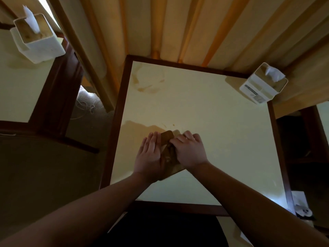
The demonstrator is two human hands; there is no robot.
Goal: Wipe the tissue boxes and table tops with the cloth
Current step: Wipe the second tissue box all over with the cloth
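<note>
Now your hands meet on the cloth (167, 150), low middle | left hand (151, 157) flat on it, right hand (188, 150) pinching it | tissue box (263, 84) sits upper right, nearer your right hand

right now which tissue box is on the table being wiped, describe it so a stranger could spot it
Start at the centre table, cream-topped with a dark wood rim, where both hands work the cloth. Follow it to the far right corner: a white tissue box stands there with a tissue poking up. The other tissue box stands on the separate table to the left.
</note>
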